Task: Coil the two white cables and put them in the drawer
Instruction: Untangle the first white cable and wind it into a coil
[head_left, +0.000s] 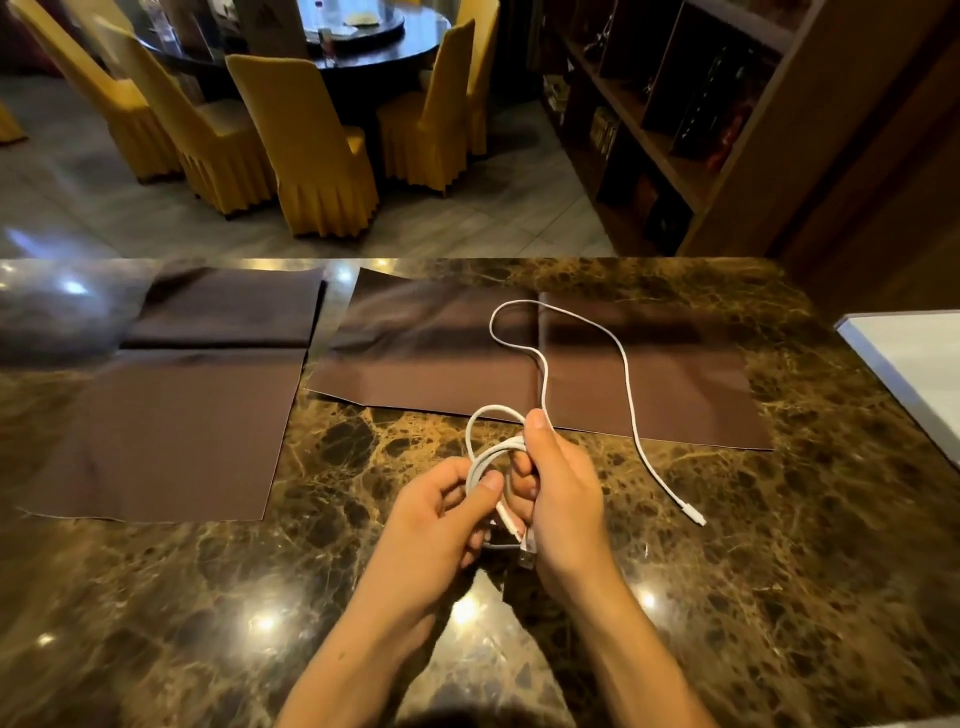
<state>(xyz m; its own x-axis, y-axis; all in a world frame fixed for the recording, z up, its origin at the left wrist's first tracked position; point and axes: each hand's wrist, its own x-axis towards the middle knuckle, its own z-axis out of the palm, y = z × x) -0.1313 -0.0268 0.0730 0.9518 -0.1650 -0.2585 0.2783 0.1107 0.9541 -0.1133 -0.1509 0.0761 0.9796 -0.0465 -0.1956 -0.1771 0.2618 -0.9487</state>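
Both hands hold a white cable above the marble counter (727, 597). My left hand (441, 514) pinches a small coil of white cable (480, 457) with thumb and fingers. My right hand (558, 488) grips the same coil from the right, and a USB plug (527, 553) hangs below its palm. A loose stretch of white cable (626, 374) runs from my right fingers up over the brown cloth, loops back and ends in a small connector (696, 518) on the counter. Whether this is one cable or two is unclear. No drawer is in view.
Two brown cloths lie on the counter, one at the left (171, 415) and one in the middle (441, 358). A white surface (914, 358) sits at the right edge. Beyond the counter stand yellow-covered chairs (311, 156), a dark round table and wooden shelves (675, 130).
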